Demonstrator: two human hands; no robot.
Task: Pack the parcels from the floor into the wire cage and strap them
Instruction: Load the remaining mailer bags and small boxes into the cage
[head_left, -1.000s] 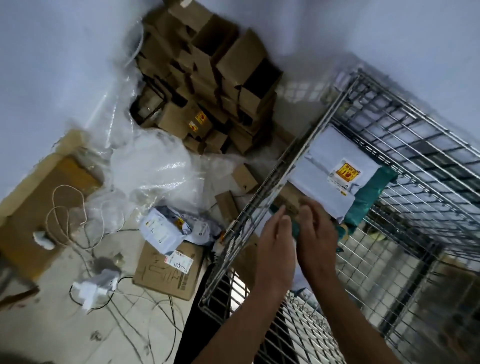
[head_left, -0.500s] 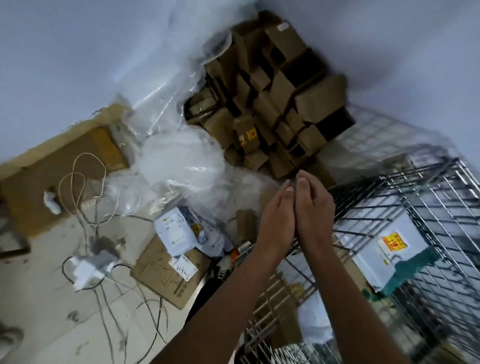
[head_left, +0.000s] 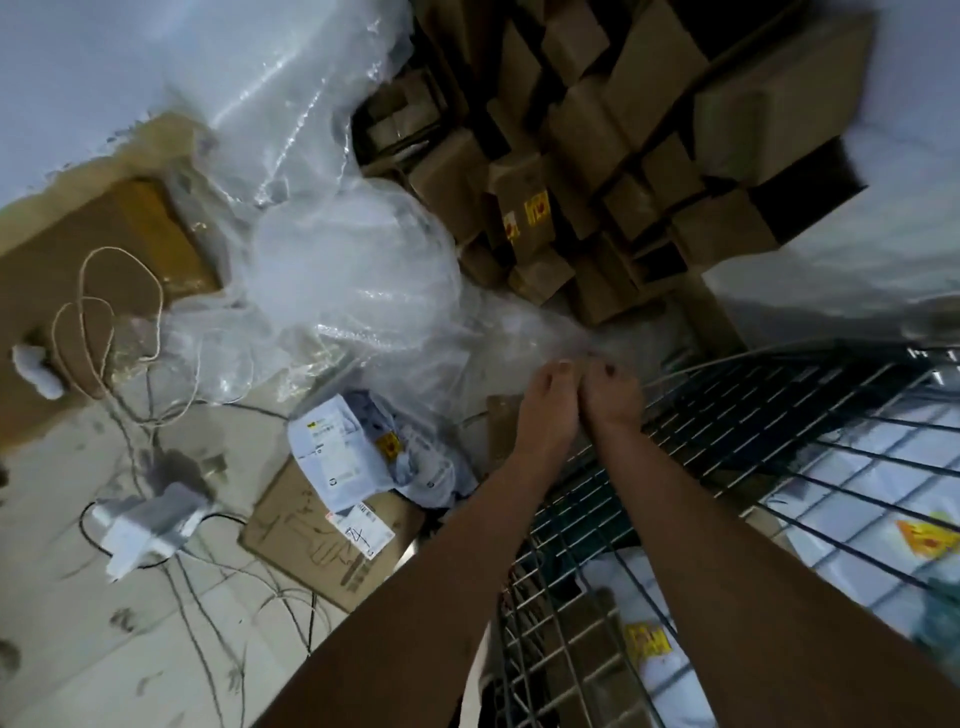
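Note:
The wire cage (head_left: 753, 415) fills the lower right, and I look down through its mesh. Inside lie a white parcel (head_left: 852, 483) with a yellow sticker, another stickered parcel (head_left: 649, 642) and a teal one (head_left: 943, 618). On the floor to the left, white and grey mailer parcels (head_left: 337, 452) rest on a flat cardboard box (head_left: 306, 535). My left hand (head_left: 548, 415) and my right hand (head_left: 613, 397) are side by side at the cage's top corner, fingers curled over its top wire. A pale wire runs right from my right hand. The image is blurred.
A heap of open brown cartons (head_left: 597, 171) stands against the wall behind the cage. Clear bubble wrap (head_left: 353, 270) is piled left of it. A white power adapter (head_left: 145, 525), loose cords (head_left: 104, 312) and a cardboard sheet (head_left: 93, 244) lie on the floor at left.
The view has swung left and down, so the cage has shifted to the lower right. My hands stayed together and went from straight fingers to curled fingers at the cage's top edge.

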